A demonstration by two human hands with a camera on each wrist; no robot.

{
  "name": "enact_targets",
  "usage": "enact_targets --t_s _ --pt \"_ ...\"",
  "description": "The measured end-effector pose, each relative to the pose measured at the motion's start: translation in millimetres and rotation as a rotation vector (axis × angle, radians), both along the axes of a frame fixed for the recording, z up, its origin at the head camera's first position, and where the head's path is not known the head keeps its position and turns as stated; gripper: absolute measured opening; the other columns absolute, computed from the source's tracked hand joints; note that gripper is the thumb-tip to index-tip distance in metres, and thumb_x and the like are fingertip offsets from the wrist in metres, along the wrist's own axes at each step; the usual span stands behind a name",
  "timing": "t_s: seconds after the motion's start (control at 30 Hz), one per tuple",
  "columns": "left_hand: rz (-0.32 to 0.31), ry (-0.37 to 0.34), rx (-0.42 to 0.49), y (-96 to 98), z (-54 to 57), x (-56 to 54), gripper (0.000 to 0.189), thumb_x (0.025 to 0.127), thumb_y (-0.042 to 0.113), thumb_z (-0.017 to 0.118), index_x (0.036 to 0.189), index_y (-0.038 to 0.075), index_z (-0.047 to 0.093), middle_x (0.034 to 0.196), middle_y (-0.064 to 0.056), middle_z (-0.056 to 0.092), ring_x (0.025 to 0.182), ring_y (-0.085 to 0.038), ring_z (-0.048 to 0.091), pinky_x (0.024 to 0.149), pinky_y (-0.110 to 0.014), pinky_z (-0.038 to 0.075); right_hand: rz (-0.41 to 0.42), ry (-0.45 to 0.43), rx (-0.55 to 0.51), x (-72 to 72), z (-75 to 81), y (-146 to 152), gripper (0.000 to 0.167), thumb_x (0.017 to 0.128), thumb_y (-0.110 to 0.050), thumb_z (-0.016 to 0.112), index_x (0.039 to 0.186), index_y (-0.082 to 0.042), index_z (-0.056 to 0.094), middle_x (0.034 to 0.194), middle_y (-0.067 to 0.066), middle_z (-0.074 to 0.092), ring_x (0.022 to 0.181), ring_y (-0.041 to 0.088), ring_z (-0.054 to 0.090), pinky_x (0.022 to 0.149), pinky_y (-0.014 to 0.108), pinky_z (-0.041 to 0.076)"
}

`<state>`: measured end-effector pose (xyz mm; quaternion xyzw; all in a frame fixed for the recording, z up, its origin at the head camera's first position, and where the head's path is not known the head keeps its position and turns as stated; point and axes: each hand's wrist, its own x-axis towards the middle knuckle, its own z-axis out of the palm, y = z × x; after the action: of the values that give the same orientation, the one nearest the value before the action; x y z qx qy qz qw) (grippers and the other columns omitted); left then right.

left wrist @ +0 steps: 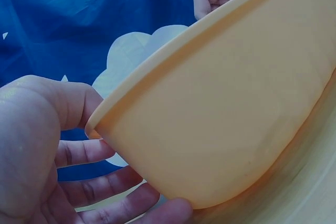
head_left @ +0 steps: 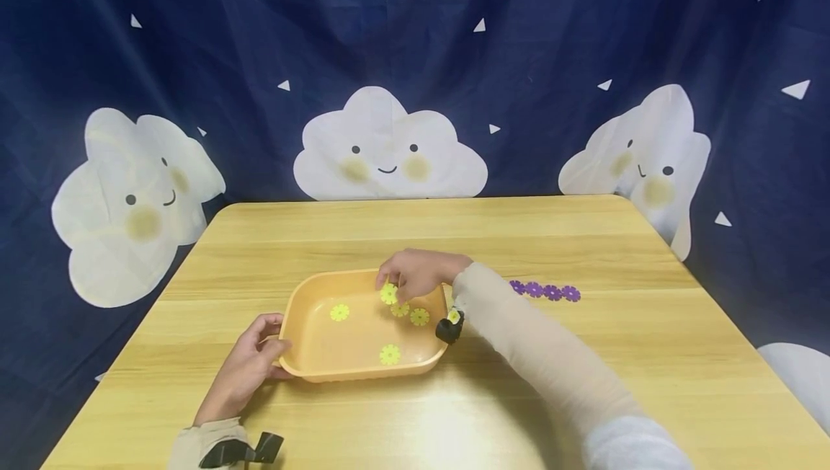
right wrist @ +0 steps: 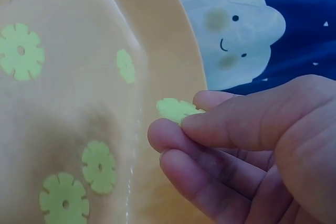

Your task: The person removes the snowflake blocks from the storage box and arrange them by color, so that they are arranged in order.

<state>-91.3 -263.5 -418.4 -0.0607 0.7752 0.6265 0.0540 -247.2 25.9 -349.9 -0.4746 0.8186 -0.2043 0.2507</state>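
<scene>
An orange plastic basin point(head_left: 346, 344) stands on the table, shown from its outer side in the left wrist view. My left hand point(head_left: 246, 358) holds its left end, the thumb point(left wrist: 79, 103) over the rim and the fingers against the outer wall. Over the far right part of the basin, my right hand point(head_left: 418, 272) pinches a yellow snowflake disc point(right wrist: 176, 109) between thumb and fingertips. Several more yellow discs point(head_left: 390, 354) lie on the basin's floor; two of them sit close together just below the right hand.
Right of the basin, several purple snowflake discs point(head_left: 543, 290) lie in a row on the wooden table point(head_left: 583, 239). The right forearm point(head_left: 532, 355) reaches across the table's front right part. Behind the table hangs a dark blue curtain point(head_left: 259, 23) with white clouds.
</scene>
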Motion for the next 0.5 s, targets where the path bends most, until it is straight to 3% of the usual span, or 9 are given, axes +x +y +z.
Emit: enact_targets --t_s 0.23,0.5 --pt "-0.002 0.001 -0.012 -0.4 -0.5 -0.7 0.038 0.096 0.001 0.050 0.133 -0.001 0.040 0.128 -0.025 0.042 0.088 -0.027 0.061 0.066 -0.042 0.060 -0.007 -0.052 -0.068 -2.4 1.2 15.2 0.040 0.080 0.006 0.065 0.120 0.000 0.063 0.101 0.003 0.062 0.094 0.017 0.062 0.085 0.025 0.051" --pt "-0.006 0.009 -0.002 -0.5 -0.7 0.0 0.040 0.096 0.002 0.050 0.134 -0.001 0.039 0.128 -0.025 0.041 0.089 -0.027 0.061 0.066 -0.041 0.060 -0.074 -0.075 -0.112 -1.8 4.5 30.0 0.037 0.084 0.004 0.066 0.119 -0.004 0.064 0.104 0.002 0.062 0.097 0.015 0.059 0.087 0.024 0.051"
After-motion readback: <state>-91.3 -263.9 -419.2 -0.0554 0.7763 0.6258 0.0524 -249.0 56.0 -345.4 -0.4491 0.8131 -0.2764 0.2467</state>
